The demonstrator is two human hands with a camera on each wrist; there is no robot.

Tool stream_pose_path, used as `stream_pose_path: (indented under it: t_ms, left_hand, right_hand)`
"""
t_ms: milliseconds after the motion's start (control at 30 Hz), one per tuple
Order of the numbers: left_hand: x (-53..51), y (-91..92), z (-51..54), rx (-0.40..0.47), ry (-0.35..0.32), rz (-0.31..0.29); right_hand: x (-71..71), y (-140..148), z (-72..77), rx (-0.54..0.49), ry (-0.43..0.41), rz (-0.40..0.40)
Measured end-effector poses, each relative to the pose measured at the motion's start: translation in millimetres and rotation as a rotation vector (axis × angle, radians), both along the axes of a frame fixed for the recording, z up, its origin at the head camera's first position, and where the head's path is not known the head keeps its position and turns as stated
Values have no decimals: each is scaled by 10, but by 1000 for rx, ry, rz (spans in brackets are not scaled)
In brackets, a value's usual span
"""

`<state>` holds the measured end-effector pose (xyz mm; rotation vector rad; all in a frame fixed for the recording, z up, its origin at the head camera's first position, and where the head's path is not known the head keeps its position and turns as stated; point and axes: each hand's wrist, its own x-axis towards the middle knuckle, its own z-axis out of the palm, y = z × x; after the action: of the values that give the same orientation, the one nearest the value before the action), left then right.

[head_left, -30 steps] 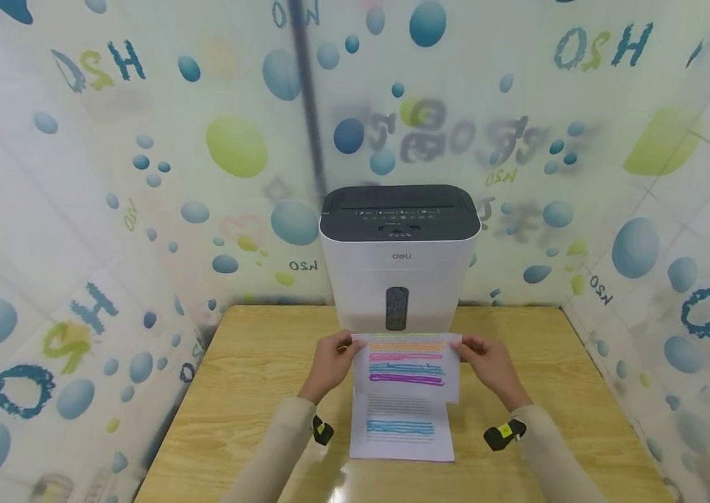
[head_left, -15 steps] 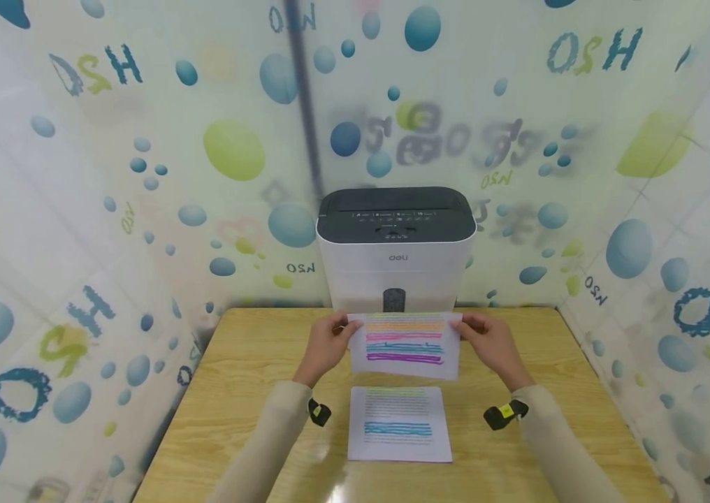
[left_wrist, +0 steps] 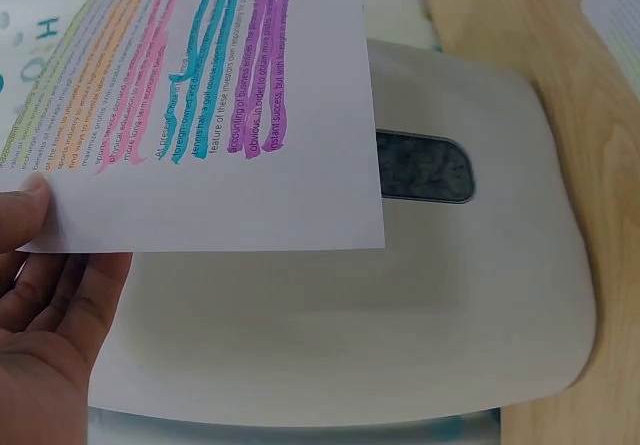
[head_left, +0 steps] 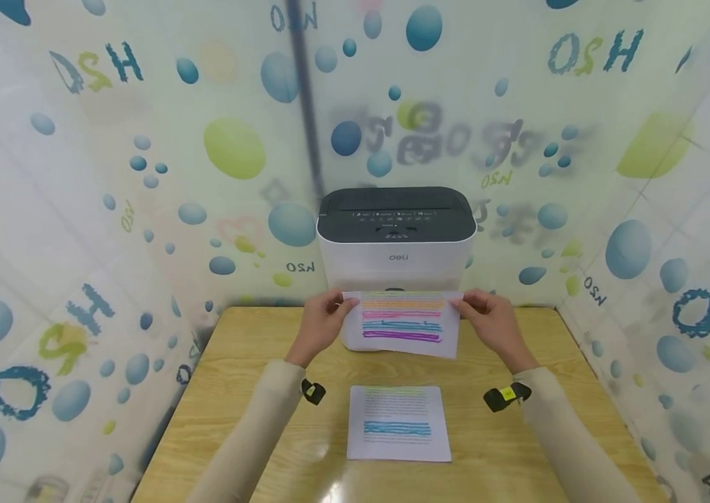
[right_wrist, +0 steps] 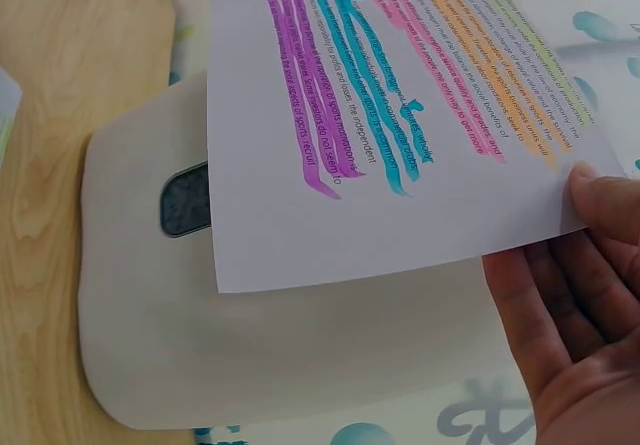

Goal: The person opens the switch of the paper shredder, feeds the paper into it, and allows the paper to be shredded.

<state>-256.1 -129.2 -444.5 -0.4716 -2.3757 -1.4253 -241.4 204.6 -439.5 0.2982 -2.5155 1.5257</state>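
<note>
Holding a highlighted sheet (head_left: 410,351) up in the air, in front of the white shredder (head_left: 361,262), covering its lower front! Pinching the upper left corner with the left hand (head_left: 319,323), the upper right with the right hand (head_left: 497,327), thumbs on the printed side. Below, flat on the wooden table (head_left: 254,349): another page (head_left: 399,412), striped blue and yellow. All around, spotted walls (head_left: 216,42).

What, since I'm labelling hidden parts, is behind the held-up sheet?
Behind the sheet stands the white machine; its dark window shows partly in both wrist views. The part directly behind the sheet is covered.
</note>
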Motion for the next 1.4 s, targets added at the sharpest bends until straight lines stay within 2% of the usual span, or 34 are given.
stream_pose_path:
  t_ms: [200, 533, 767, 967, 1400]
  left_hand:
    - [-62, -7, 161, -8, 63, -11]
    - [-153, 1, 469, -54, 94, -6]
    - [-198, -3, 723, -57, 179, -23]
    - [-253, -25, 897, -53, 226, -44]
    - [-372, -70, 1300, -59, 275, -49]
  right_hand:
    - [-57, 8, 152, -15, 37, -4]
    - [-126, 6, 441, 3, 33, -49]
    - [-162, 6, 671, -62, 61, -29]
    - [-189, -16, 846, -61, 90, -28]
    - [-288, -82, 1218, -99, 125, -64]
